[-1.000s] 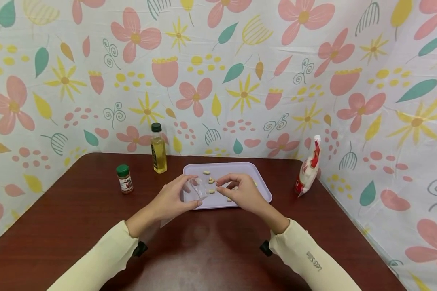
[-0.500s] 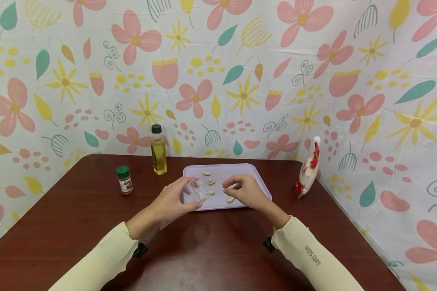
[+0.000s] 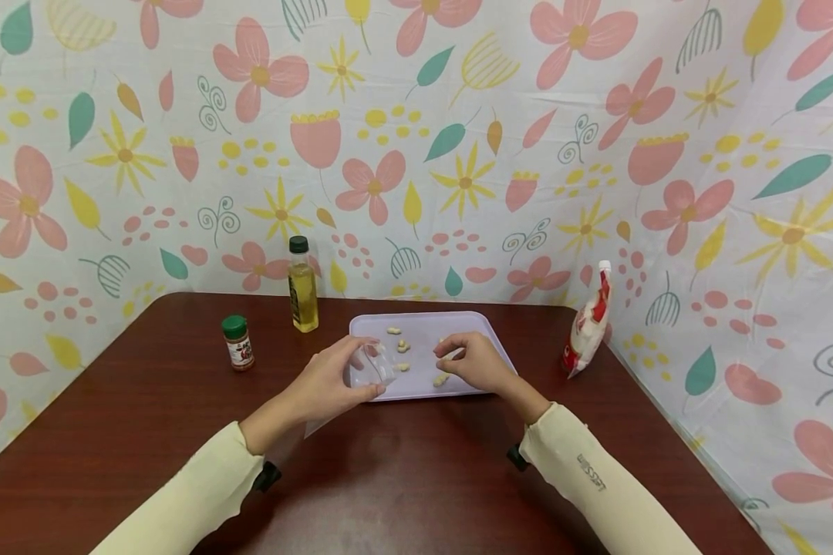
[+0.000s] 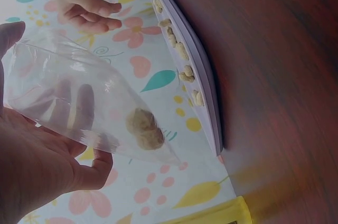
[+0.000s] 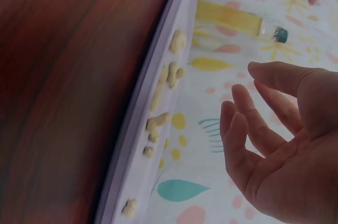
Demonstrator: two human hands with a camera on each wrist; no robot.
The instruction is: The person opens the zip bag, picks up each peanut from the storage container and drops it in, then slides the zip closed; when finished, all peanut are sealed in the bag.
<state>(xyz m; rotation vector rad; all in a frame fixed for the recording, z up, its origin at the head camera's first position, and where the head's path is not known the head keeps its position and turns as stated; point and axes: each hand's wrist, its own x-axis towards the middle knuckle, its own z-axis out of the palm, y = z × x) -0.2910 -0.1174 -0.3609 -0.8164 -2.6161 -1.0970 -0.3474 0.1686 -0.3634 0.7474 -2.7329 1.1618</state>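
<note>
Your left hand [image 3: 329,383] grips a clear bag [image 4: 105,84] at the left near part of the tray [image 3: 422,370]. The thumb is at the bag's edge and the fingers are bent around its other side. Some of the fingers show through the film; whether they lie inside or behind it cannot be told. The bag is held up at a tilt, and light brown peanuts [image 4: 145,129] sit in its lower corner; whether one or more cannot be determined.

Your right hand [image 3: 477,362] is raised above the right part of the tray. In the right wrist view its fingers are loosely bent and parted from the thumb.

The tray is pale purple, with rounded corners and a raised rim, and lies flat toward the far side of the dark red-brown table [image 3: 403,478]. More peanuts are scattered over it, most of them between your two hands.

To the left, a green-capped jar [image 3: 239,344] stands upright, with a dark-capped bottle [image 3: 304,301] of yellow liquid farther back, near the tray. To the right, near the table's edge, a red and white pouch [image 3: 587,327] with a white cap stands tilted. Behind the table hangs a floral cloth [image 3: 372,187]. You wear cream sleeves [image 3: 187,493].
</note>
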